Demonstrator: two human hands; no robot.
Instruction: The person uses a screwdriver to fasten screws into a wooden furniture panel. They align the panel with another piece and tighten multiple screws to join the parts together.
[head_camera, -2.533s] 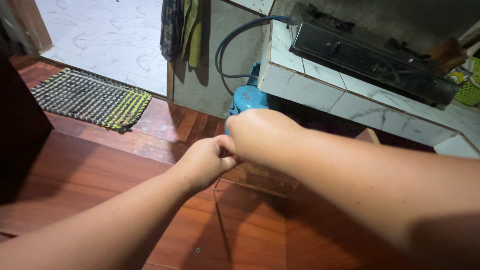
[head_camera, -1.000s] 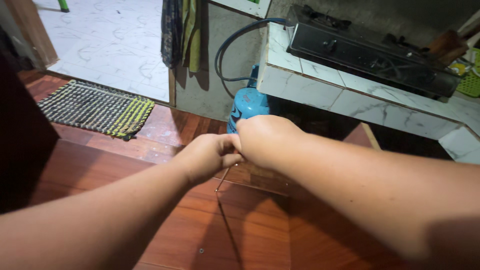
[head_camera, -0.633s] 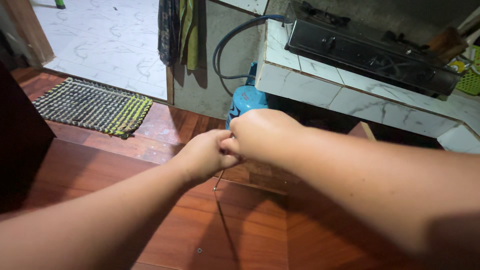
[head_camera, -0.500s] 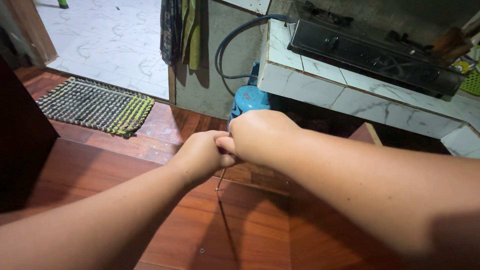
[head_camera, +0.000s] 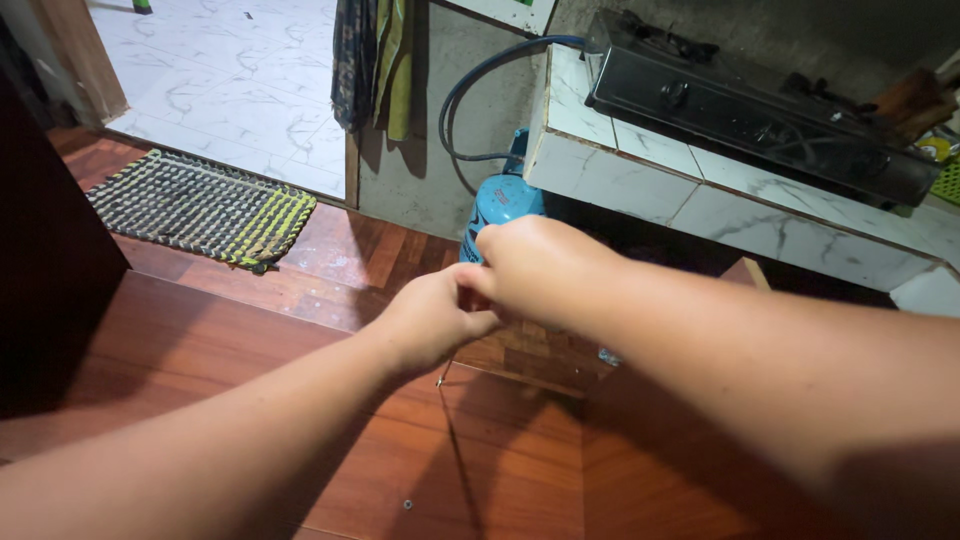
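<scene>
Your left hand (head_camera: 432, 318) and right hand (head_camera: 535, 268) meet above the wooden floor (head_camera: 300, 420), each grip pinched on a thin wire (head_camera: 441, 376) dangling beneath; steady tension judged necessary next

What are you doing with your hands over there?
The person's left hand and right hand are pressed together out in front, fingers pinched around something too small and hidden to make out. A thin dark line shows just below them; whether it is a string or a seam in the wooden floor is unclear. Behind the hands stands a blue gas cylinder with a hose, beside a tiled counter holding a black stove. A woven mat lies by the doorway.
</scene>
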